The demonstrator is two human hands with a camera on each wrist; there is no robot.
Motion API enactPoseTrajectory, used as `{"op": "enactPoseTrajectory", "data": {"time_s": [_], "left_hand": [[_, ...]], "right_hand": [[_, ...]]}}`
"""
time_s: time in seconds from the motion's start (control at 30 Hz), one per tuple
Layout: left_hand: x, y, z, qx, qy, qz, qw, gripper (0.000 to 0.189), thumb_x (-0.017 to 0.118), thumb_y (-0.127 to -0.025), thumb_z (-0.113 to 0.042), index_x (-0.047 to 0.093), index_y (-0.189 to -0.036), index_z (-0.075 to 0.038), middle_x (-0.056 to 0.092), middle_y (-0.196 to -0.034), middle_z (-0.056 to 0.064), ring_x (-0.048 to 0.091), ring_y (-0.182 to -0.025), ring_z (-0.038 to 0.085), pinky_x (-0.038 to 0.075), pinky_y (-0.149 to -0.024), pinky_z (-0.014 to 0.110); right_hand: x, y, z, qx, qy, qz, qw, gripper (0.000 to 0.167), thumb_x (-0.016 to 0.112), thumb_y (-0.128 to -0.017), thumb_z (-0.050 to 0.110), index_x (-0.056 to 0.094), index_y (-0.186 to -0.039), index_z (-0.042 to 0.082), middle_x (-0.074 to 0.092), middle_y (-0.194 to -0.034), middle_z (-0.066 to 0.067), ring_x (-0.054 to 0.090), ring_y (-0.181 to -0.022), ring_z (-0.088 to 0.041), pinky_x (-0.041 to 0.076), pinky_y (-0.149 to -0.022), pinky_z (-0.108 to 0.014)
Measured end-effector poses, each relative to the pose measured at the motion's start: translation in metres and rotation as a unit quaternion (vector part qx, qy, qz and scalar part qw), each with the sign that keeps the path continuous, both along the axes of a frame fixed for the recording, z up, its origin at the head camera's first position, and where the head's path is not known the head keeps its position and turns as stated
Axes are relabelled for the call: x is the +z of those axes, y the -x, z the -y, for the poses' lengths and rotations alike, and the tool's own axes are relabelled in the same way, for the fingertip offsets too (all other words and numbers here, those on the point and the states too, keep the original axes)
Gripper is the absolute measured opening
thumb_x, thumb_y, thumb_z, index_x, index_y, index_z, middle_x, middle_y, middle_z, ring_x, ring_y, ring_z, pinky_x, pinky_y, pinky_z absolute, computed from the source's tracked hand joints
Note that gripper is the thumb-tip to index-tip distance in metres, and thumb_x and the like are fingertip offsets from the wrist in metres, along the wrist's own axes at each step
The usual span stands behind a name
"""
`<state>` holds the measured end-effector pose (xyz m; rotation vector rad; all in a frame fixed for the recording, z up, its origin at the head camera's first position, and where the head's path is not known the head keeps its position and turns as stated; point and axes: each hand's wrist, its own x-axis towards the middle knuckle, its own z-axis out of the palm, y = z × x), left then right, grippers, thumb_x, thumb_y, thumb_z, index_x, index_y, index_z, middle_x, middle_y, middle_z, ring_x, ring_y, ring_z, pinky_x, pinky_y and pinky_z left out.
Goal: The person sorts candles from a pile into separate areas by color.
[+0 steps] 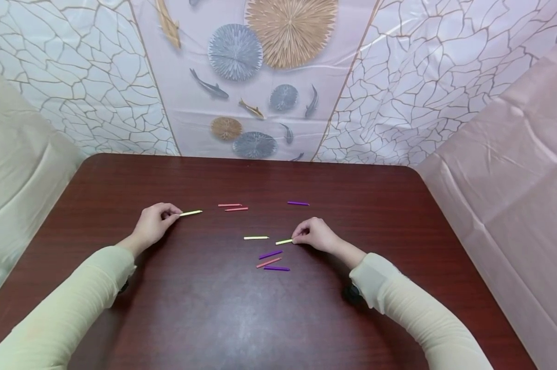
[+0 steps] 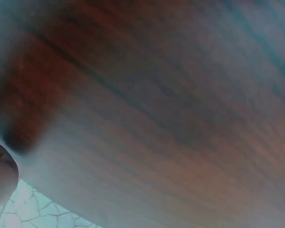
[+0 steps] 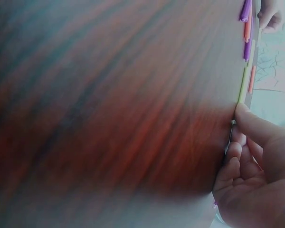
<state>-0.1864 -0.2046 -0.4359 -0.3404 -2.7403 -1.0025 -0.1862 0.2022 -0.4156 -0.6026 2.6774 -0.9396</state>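
Note:
At the left of the table my left hand [image 1: 152, 224] pinches a thin pale-yellow candle [image 1: 191, 213] by one end, its tip pointing right. My right hand [image 1: 319, 235] pinches the right end of another yellow candle [image 1: 283, 242] between thumb and finger, also visible in the right wrist view as a yellow-green candle [image 3: 242, 85]. Just left of it lies a third yellow candle [image 1: 255, 238]. Nearer me are a purple candle [image 1: 271, 254], a red candle [image 1: 268, 263] and a second purple candle [image 1: 276, 268]. Only part of my left hand [image 2: 2, 175] enters the left wrist view.
Two red candles, an upper one [image 1: 229, 205] and a lower one [image 1: 237, 209], lie side by side farther back. A lone purple candle [image 1: 298, 203] lies to their right. The dark wooden table [image 1: 204, 318] ends at a patterned cloth backdrop [image 1: 232, 103].

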Motion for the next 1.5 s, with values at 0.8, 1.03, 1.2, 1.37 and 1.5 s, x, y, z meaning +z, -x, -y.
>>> {"op": "enactPoseTrajectory", "data": {"time_s": [0.8, 1.03, 1.2, 1.37, 1.5], "left_hand": [[0.001, -0.003, 0.003, 0.034, -0.012, 0.023, 0.9991, 0.01, 0.063, -0.083, -0.001, 0.067, -0.09, 0.002, 0.065, -0.077, 0.013, 0.054, -0.067, 0.01, 0.04, -0.063, 0.018], [0.013, -0.007, -0.02, 0.045, -0.057, -0.009, 0.9973, 0.014, 0.069, -0.083, -0.014, 0.069, -0.092, -0.002, 0.068, -0.082, 0.012, 0.052, -0.069, 0.006, 0.04, -0.064, 0.014], [0.023, -0.016, -0.056, 0.0, -0.099, 0.01, 0.995, 0.019, 0.074, -0.08, -0.017, 0.07, -0.093, -0.004, 0.068, -0.078, 0.008, 0.053, -0.068, 0.004, 0.043, -0.063, 0.016], [0.027, -0.031, -0.09, -0.07, -0.136, 0.065, 0.9861, 0.018, 0.075, -0.077, -0.014, 0.07, -0.091, -0.003, 0.065, -0.073, 0.006, 0.053, -0.065, 0.004, 0.044, -0.061, 0.018], [0.023, -0.041, -0.107, -0.106, -0.139, 0.097, 0.9798, 0.017, 0.076, -0.077, -0.013, 0.07, -0.09, -0.004, 0.065, -0.071, 0.003, 0.051, -0.062, 0.004, 0.043, -0.058, 0.018]], "right_hand": [[0.001, 0.002, 0.003, 0.009, -0.002, -0.004, 0.9999, 0.005, 0.075, -0.076, 0.01, 0.073, -0.076, 0.006, 0.069, -0.07, -0.003, 0.049, -0.062, -0.003, 0.041, -0.06, -0.018], [0.0, 0.001, 0.001, 0.004, -0.004, -0.001, 1.0, 0.005, 0.075, -0.077, 0.011, 0.073, -0.076, 0.007, 0.069, -0.071, -0.003, 0.049, -0.064, -0.004, 0.041, -0.061, -0.018], [-0.001, 0.001, 0.0, 0.0, -0.003, 0.0, 1.0, 0.004, 0.074, -0.077, 0.01, 0.073, -0.076, 0.006, 0.069, -0.071, -0.003, 0.05, -0.064, -0.005, 0.041, -0.062, -0.019], [-0.003, 0.001, -0.001, 0.001, -0.003, 0.0, 1.0, 0.004, 0.074, -0.077, 0.01, 0.073, -0.076, 0.006, 0.069, -0.071, -0.004, 0.049, -0.064, -0.005, 0.041, -0.061, -0.018], [-0.003, 0.001, 0.0, 0.0, -0.003, 0.001, 1.0, 0.004, 0.074, -0.077, 0.01, 0.073, -0.076, 0.006, 0.069, -0.07, -0.003, 0.049, -0.063, -0.005, 0.041, -0.061, -0.019]]}}
